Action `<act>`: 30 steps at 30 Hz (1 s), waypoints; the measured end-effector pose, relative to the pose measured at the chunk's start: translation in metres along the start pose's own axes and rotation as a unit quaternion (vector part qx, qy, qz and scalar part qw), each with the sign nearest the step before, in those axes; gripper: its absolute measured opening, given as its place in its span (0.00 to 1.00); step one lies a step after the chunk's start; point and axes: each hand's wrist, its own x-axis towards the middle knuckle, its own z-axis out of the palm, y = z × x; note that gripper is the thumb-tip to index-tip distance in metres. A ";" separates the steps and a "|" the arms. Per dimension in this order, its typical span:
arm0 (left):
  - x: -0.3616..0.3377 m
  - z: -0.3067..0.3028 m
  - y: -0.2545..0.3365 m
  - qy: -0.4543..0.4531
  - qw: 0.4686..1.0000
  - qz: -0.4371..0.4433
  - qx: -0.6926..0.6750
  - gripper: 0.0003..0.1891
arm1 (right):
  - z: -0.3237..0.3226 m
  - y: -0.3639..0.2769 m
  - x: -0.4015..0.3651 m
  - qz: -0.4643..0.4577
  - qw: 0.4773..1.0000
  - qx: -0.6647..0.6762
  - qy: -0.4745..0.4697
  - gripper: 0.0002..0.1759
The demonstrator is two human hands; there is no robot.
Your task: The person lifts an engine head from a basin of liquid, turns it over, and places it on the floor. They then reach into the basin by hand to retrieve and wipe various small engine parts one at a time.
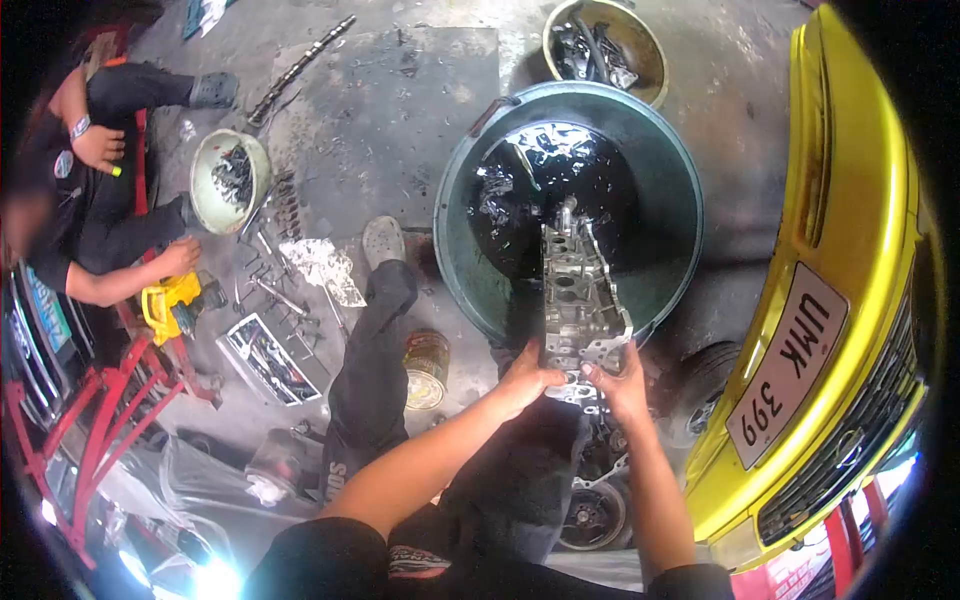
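A grey metal cylinder head (578,290) stretches away from me, its far end over the dark liquid in a big green tub (450,230). My left hand (527,380) grips its near end from the left, thumb on top. On the opposite side my right hand (622,384) is closed on the near corner, thumb pressed to the metal. Most fingers of both hands are hidden beneath the part. A thin light-coloured tool (524,165) leans inside the tub, partly in the liquid.
A yellow car front (860,180) borders the right side. Behind the tub stands a bucket of parts (655,60). To the left lie a camshaft (300,70), a tool tray (272,360) and a tin can (427,370). A co-worker's hand (180,256) rests at a yellow tool (168,305).
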 end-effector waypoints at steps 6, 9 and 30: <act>0.008 -0.002 0.013 0.007 0.993 0.017 0.113 0.41 | 0.019 -0.007 0.008 0.062 0.995 0.020 0.078 0.29; -0.003 -0.006 0.020 -0.040 0.995 0.012 0.087 0.41 | 0.013 0.007 0.007 0.021 0.995 -0.033 0.097 0.28; -0.055 -0.003 0.001 -0.038 0.934 -0.152 -0.322 0.37 | 0.037 -0.136 -0.167 0.096 0.973 0.092 0.187 0.20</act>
